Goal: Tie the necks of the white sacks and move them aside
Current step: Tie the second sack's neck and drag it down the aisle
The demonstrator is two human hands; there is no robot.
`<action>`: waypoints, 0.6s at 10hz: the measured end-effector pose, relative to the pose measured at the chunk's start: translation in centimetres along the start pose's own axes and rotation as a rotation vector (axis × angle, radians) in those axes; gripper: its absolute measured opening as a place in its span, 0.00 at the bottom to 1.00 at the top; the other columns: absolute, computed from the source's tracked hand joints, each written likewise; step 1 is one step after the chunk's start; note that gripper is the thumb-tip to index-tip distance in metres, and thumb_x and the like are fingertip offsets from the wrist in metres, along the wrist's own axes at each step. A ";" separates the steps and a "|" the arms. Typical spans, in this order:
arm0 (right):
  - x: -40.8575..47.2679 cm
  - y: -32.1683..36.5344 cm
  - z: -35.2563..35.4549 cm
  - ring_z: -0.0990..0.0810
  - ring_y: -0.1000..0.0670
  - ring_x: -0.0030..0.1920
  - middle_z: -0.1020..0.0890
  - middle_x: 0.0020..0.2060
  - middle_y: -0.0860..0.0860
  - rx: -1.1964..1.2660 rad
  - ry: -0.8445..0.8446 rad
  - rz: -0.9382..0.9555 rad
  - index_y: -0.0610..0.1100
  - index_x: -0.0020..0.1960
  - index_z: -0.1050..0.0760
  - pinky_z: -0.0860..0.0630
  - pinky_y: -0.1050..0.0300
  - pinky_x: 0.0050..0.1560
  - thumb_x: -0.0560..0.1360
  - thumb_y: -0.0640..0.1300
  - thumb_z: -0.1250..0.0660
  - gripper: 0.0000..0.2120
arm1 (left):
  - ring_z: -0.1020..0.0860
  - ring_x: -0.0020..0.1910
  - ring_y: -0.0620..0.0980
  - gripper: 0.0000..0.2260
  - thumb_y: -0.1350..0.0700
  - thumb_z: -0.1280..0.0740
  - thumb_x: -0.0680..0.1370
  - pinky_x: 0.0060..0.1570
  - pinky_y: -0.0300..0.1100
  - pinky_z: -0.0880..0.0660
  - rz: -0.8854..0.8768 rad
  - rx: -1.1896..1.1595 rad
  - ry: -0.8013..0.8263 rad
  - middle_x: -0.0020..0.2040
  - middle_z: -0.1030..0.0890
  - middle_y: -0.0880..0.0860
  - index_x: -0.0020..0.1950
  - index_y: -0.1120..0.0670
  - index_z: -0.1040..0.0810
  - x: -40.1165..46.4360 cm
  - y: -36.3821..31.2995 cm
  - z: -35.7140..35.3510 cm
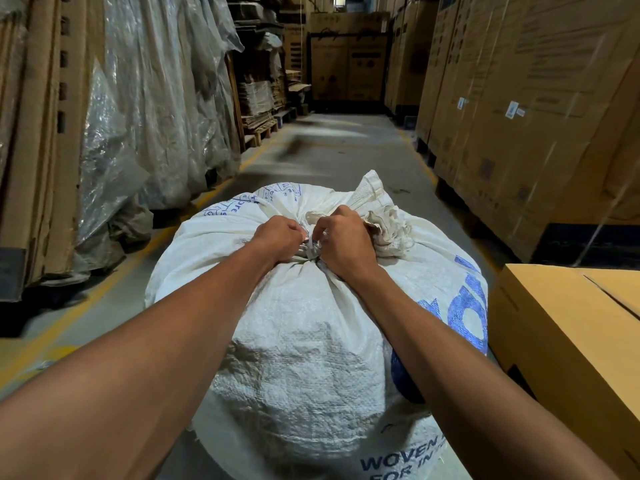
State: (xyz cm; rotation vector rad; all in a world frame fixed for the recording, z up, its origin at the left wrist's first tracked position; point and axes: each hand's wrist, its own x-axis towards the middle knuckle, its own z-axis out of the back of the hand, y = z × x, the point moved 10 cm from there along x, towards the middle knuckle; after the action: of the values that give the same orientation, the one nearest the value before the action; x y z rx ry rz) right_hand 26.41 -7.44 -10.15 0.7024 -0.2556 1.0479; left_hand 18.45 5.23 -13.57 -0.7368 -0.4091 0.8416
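A full white woven sack (304, 341) with blue print stands on the concrete floor (346, 147) of a warehouse aisle, directly below the camera. Both hands meet at its bunched neck (311, 252): the left hand (280, 237) has its grip curled tight on the gathered cloth, the right hand (341, 242) pinches a tie strand there. Just right of the sack sits a brown carton (568, 327). Farther off, plastic-wrapped stacks (149, 98) line the left side and tall cardboard boxes (519, 91) the right.
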 end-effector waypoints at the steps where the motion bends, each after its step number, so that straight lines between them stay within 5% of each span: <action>1: 0.0 -0.3 -0.2 0.23 0.43 0.55 0.23 0.49 0.47 0.008 -0.004 0.005 0.48 0.47 0.12 0.24 0.53 0.50 0.72 0.32 0.29 0.13 | 0.19 0.62 0.55 0.07 0.54 0.31 0.83 0.54 0.40 0.29 -0.018 0.055 -0.006 0.60 0.13 0.52 0.55 0.49 0.13 -0.1 -0.4 -0.2; 2: 0.0 -0.6 0.0 0.23 0.44 0.54 0.24 0.48 0.48 0.030 -0.018 -0.008 0.50 0.46 0.12 0.25 0.54 0.48 0.72 0.33 0.28 0.13 | 0.18 0.61 0.56 0.07 0.57 0.32 0.84 0.57 0.43 0.25 0.002 -0.040 0.049 0.60 0.13 0.54 0.53 0.50 0.14 0.3 0.1 -0.7; 3: 0.1 -0.5 -0.1 0.23 0.44 0.54 0.25 0.47 0.49 0.041 -0.004 -0.023 0.48 0.48 0.12 0.27 0.55 0.48 0.71 0.32 0.27 0.13 | 0.18 0.59 0.55 0.10 0.58 0.33 0.85 0.54 0.41 0.26 0.033 -0.148 0.094 0.63 0.14 0.57 0.62 0.56 0.14 0.1 0.3 -0.8; 4: 0.2 -0.5 -0.1 0.23 0.43 0.56 0.24 0.49 0.48 0.043 0.022 -0.032 0.46 0.50 0.12 0.25 0.54 0.52 0.69 0.32 0.25 0.13 | 0.19 0.66 0.59 0.13 0.59 0.35 0.86 0.47 0.35 0.26 0.047 -0.199 0.122 0.67 0.16 0.59 0.68 0.60 0.17 0.3 0.3 -1.4; 5: 0.3 -0.6 -0.1 0.22 0.42 0.56 0.25 0.48 0.49 0.043 0.016 -0.025 0.47 0.48 0.12 0.25 0.54 0.54 0.68 0.33 0.27 0.13 | 0.21 0.70 0.64 0.14 0.64 0.37 0.85 0.28 0.26 0.28 0.118 -0.280 0.141 0.69 0.19 0.65 0.69 0.65 0.20 0.7 0.9 -1.9; 6: 0.4 -0.7 -0.2 0.22 0.43 0.58 0.23 0.50 0.47 0.050 0.007 -0.037 0.46 0.48 0.12 0.25 0.54 0.55 0.71 0.35 0.28 0.11 | 0.19 0.68 0.62 0.13 0.64 0.35 0.85 0.27 0.26 0.28 0.104 -0.270 0.079 0.68 0.18 0.64 0.67 0.64 0.18 0.9 1.2 -1.7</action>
State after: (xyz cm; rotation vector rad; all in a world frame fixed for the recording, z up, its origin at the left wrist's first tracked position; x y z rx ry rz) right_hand 27.17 -7.25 -10.45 0.7457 -0.2096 1.0238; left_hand 19.37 5.81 -15.55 -1.0453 -0.4213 0.8605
